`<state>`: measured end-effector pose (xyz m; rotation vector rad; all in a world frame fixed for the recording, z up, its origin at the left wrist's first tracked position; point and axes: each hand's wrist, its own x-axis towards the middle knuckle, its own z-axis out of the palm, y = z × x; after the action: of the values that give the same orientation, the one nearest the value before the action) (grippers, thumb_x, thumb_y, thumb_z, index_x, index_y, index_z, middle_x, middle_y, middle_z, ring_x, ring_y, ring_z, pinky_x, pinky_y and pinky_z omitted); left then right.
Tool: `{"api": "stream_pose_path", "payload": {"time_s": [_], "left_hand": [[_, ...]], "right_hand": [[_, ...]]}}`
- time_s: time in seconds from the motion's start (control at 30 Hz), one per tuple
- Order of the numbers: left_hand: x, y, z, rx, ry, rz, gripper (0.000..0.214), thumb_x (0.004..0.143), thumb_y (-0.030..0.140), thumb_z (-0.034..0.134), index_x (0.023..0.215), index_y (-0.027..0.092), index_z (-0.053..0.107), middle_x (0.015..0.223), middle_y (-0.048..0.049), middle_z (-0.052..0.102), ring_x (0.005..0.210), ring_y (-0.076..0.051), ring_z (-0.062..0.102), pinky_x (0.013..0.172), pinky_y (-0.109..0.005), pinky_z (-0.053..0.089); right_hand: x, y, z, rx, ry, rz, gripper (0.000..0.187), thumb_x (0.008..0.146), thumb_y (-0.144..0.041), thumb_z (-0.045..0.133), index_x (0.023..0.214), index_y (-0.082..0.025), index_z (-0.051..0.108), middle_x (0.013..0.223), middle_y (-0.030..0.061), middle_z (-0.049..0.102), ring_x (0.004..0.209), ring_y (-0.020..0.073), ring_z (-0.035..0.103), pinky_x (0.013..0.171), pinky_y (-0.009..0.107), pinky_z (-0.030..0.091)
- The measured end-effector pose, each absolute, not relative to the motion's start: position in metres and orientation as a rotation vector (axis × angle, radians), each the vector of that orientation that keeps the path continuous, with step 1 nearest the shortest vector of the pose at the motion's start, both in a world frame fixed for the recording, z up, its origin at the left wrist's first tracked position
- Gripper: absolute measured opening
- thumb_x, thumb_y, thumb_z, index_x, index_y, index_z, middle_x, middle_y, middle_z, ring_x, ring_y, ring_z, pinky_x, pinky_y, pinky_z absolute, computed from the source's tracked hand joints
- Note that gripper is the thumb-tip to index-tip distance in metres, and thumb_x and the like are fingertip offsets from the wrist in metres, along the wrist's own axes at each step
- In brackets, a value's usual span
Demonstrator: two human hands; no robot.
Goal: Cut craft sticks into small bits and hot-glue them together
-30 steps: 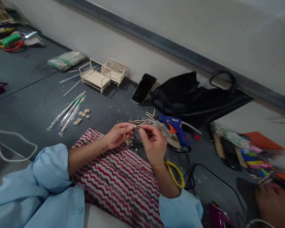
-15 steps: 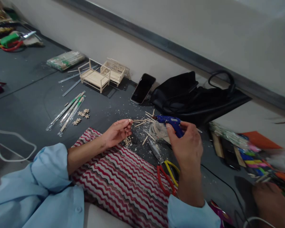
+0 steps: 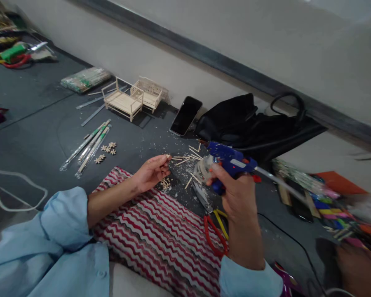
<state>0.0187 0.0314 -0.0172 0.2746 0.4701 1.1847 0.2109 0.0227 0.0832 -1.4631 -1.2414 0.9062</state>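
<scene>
My right hand [image 3: 235, 194] grips a blue hot glue gun [image 3: 231, 163] with an orange trigger, lifted off the floor, its nozzle pointing left. A clear glue stick juts from the gun's back toward the right. My left hand [image 3: 153, 171] pinches a tiny wooden piece [image 3: 167, 156] between thumb and fingertips, a short way left of the nozzle. Loose wooden sticks [image 3: 185, 159] and wood crumbs lie on the dark floor between my hands. Below my right hand lie pliers with red and yellow handles [image 3: 214, 231].
A red-and-white zigzag cloth [image 3: 160, 239] covers my lap. Farther back stand two small stick-built furniture models [image 3: 132, 99], a black phone [image 3: 186, 115] and a black bag [image 3: 253, 123]. Wrapped sticks [image 3: 88, 146] and small wooden flowers [image 3: 106, 152] lie left. Coloured craft supplies [image 3: 334, 206] and another person's hand [image 3: 358, 264] are at the right.
My right hand left the small piece, reached right, closed on the glue gun and lifted it off the floor. My left hand stayed put, still pinching the piece.
</scene>
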Motion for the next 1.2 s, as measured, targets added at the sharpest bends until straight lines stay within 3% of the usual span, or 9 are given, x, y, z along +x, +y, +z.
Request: {"api": "stream_pose_path", "payload": {"time_s": [0.13,0.47,0.83,1.2], "left_hand": [[0.0187,0.03,-0.0153,0.278,0.455,1.18,0.027,0.068,0.029,0.083,0.085,0.012,0.07,0.066,0.0029,0.055,0.058,-0.005,0.049,0.063,-0.022,0.046],[0.0191,0.0303,-0.013,0.284,0.426,1.192,0.025,0.068,0.029,0.083,0.081,0.012,0.069,0.066,0.0036,0.055,0.058,-0.004,0.049,0.063,-0.02,0.045],[0.0205,0.03,-0.014,0.283,0.484,1.18,0.03,0.062,0.03,0.087,0.08,0.011,0.072,0.065,0.0016,0.059,0.058,-0.005,0.051,0.062,-0.022,0.046],[0.0181,0.0304,-0.014,0.327,0.46,1.171,0.023,0.069,0.028,0.082,0.081,0.011,0.071,0.065,0.002,0.056,0.06,-0.006,0.051,0.066,-0.022,0.046]], "right_hand": [[0.2033,0.0181,0.0783,-1.486,-1.416,1.044,0.028,0.067,-0.041,0.079,0.071,-0.019,0.063,0.056,-0.0026,0.06,0.045,0.0131,0.055,0.048,0.027,0.045],[0.2051,0.0164,0.0847,-1.676,-1.733,0.803,0.027,0.069,-0.043,0.073,0.068,-0.02,0.059,0.052,-0.0022,0.06,0.048,0.016,0.056,0.052,0.029,0.044],[0.2039,0.018,0.0843,-1.673,-1.774,0.794,0.023,0.071,-0.04,0.07,0.068,-0.022,0.056,0.051,-0.0037,0.058,0.047,0.0155,0.055,0.052,0.029,0.042],[0.2039,0.0163,0.0825,-1.665,-1.777,0.838,0.026,0.072,-0.045,0.072,0.073,-0.021,0.061,0.057,-0.0011,0.063,0.052,0.0178,0.06,0.055,0.03,0.045]]}}
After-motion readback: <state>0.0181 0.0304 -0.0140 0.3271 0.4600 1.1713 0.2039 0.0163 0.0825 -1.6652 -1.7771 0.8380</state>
